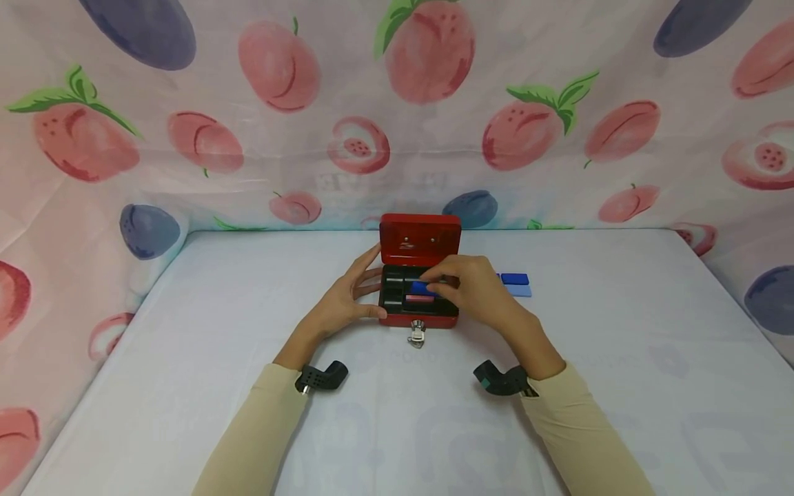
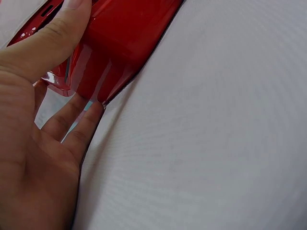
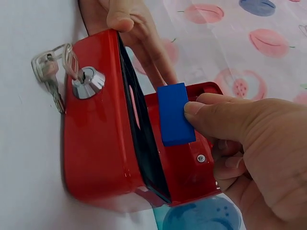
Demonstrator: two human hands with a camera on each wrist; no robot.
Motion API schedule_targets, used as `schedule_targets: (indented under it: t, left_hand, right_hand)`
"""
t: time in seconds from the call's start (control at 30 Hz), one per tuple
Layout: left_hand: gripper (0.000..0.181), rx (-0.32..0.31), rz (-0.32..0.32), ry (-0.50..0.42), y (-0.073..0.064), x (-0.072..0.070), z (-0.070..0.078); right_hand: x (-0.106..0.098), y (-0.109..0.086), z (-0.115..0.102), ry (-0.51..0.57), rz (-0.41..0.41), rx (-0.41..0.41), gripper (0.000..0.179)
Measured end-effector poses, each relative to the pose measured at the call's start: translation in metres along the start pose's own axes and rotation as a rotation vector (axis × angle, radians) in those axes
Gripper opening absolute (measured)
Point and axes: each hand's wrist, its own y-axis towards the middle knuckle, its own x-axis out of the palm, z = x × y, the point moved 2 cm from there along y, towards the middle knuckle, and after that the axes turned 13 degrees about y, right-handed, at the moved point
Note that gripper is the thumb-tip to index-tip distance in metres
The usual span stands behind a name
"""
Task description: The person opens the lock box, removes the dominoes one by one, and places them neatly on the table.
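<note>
A red cash box (image 1: pixel 418 321) stands with its lid (image 1: pixel 420 238) raised, showing a black compartment tray (image 1: pixel 393 282) inside. My right hand (image 1: pixel 480 289) pinches a blue rectangular block (image 3: pixel 175 115) between thumb and fingers, over the tray. In the tray lies a pink block (image 1: pixel 420 299), partly below the blue one in the head view. My left hand (image 1: pixel 343 297) rests against the box's left side, fingers spread and fairly straight, the thumb at its front corner. Keys (image 3: pixel 48 72) hang from the lock (image 3: pixel 88 82) on the box front.
Right of the box, partly behind my right hand, a dark blue block (image 1: pixel 515 279) and a light blue block (image 1: pixel 520 291) lie on the white-covered table (image 1: pixel 620 310). A fruit-print cloth (image 1: pixel 434 131) hangs behind the table and along its sides.
</note>
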Motion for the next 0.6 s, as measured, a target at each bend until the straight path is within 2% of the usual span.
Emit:
schedule_targets:
  t: [0.3,0.6]
  left_hand:
    - [0.104,0.008,0.0,-0.005,-0.0005,-0.0002,-0.001]
    - [0.106,0.014,0.0,-0.008,-0.0003,0.0001,-0.0021]
  right_hand:
    - [0.0017,0.0,0.0055,-0.032,-0.017,0.04,0.019]
    - [0.0063,-0.0008,0.0093,-0.037,-0.02,0.029,0.016]
